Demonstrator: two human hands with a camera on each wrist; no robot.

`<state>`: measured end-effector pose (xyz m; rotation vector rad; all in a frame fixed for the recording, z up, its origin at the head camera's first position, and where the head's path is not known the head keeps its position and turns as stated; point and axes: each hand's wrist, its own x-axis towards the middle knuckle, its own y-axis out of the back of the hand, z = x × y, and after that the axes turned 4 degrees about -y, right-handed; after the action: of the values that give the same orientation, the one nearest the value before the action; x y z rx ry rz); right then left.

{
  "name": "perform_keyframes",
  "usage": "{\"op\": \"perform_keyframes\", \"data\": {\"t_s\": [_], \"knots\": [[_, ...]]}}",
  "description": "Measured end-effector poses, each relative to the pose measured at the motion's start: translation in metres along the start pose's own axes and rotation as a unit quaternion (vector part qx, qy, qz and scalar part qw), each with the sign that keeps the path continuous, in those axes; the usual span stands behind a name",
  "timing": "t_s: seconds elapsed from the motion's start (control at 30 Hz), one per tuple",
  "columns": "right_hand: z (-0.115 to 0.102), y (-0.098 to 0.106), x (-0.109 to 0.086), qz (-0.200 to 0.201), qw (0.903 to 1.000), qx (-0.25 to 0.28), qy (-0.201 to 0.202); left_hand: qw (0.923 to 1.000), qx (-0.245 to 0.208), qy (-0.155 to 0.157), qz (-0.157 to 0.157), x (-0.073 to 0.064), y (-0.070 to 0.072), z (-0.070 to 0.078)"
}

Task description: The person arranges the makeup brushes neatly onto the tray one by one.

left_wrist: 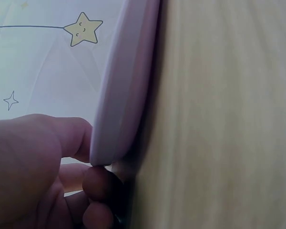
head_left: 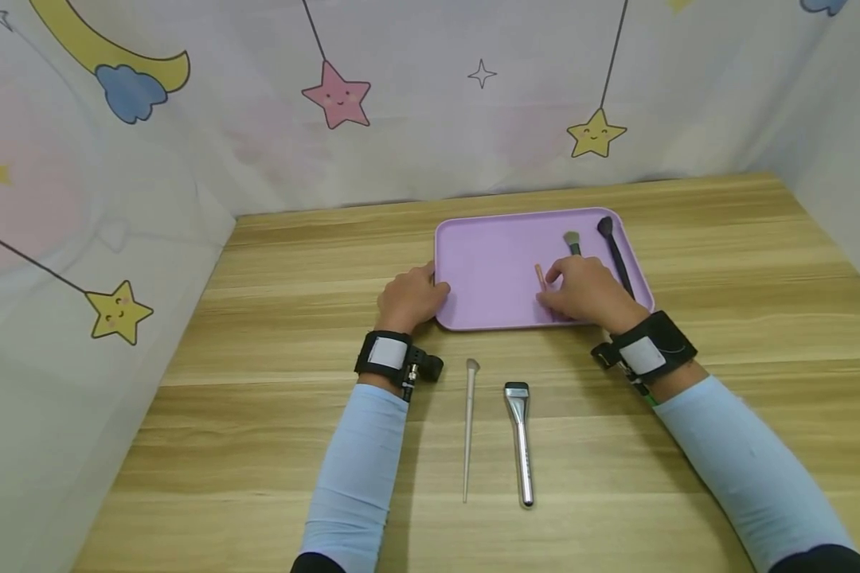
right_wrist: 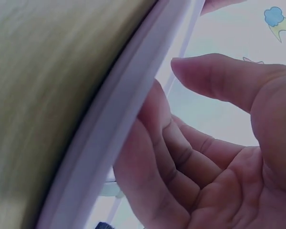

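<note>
- Blue sleeve (head_left: 752, 469) nearest.
- Left hand (head_left: 411, 298) pinches left rim of lilac tray (head_left: 490, 263) on surface (head_left: 258, 398); likely stiff, light.
- Right hand (head_left: 588, 290), thumb parted, empty, beside slim stick (head_left: 540, 274) in tray; probably light: pinch mid-length.

Creased white cloth walls (head_left: 430, 159) stand behind and beside me, printed with a yellow crescent moon (head_left: 79, 38), a puffy blue cloud (head_left: 130, 93), a smiling pink star (head_left: 338, 97) and smiling yellow stars (head_left: 596, 135) on thin dark lines. A light-brown, wood-grained tabletop (head_left: 315, 270) reaches the back cloth under soft light.
</note>
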<state>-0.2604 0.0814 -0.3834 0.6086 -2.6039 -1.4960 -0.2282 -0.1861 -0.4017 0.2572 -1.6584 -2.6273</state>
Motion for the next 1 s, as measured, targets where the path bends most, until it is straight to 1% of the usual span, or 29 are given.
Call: {"op": "perform_keyframes", "data": {"t_s": [0.27,0.53,0.67,1.0], "knots": [[-0.009,0.006,-0.01,0.018,0.9996,-0.012,0.016,1.0,-0.002,-0.006,0.002,0.0,0.001,0.0],[-0.017,0.007,-0.021,0.02,0.9986,-0.008,0.049,1.0,-0.001,-0.01,0.002,-0.001,0.001,0.0],[-0.021,0.007,-0.025,0.024,0.9979,-0.01,0.059,0.9999,0.0,-0.011,0.001,-0.001,0.001,-0.001],[-0.028,0.008,-0.033,-0.001,0.997,-0.015,0.076,0.9999,0.001,-0.011,0.0,-0.001,0.001,0.0]]}}
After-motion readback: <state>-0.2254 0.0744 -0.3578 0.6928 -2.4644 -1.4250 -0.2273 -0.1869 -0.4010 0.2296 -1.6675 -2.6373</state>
